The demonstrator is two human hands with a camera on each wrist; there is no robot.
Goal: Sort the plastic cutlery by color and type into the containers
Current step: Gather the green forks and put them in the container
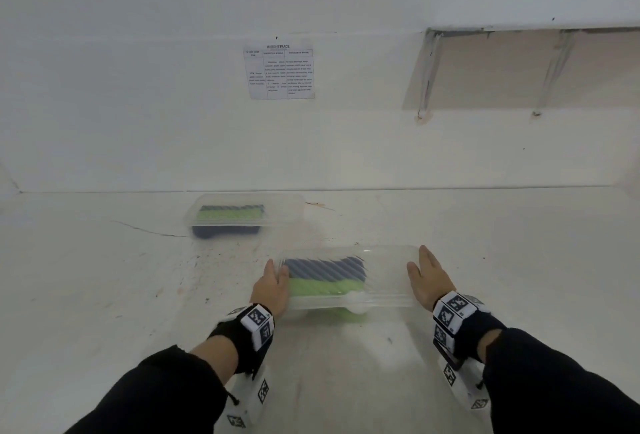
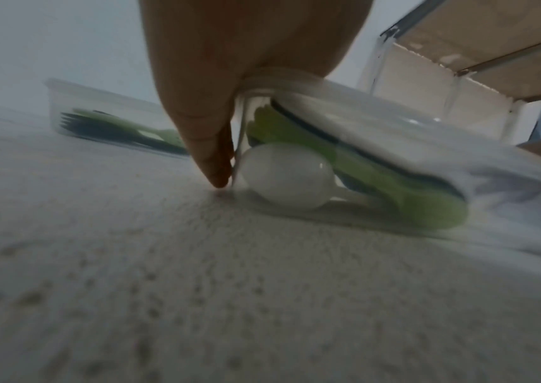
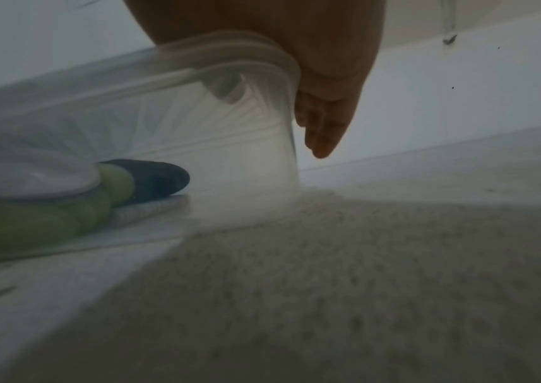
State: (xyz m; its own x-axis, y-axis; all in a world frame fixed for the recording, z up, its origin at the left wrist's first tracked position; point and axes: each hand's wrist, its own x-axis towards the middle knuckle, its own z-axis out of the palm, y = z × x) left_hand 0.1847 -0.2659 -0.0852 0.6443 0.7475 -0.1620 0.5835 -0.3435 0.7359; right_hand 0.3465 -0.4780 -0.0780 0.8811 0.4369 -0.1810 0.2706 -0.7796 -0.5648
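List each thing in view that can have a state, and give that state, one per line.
Near clear plastic container: on the table, hands at both ends, holding dark blue, green and white cutlery.
White plastic spoon: lying inside the near container, at its left end.
Far clear plastic container: untouched, holding dark blue and green forks.
Left hand: fingers straight, pressing the container's left end.
Right hand: fingers straight, against the right end.

A clear plastic container (image 1: 349, 298) sits flat between the two hands, holding dark blue, green and white spoons (image 2: 285, 178) lying lengthwise; a second clear container (image 1: 242, 214) with dark blue and green forks lies beyond the left hand, well apart.
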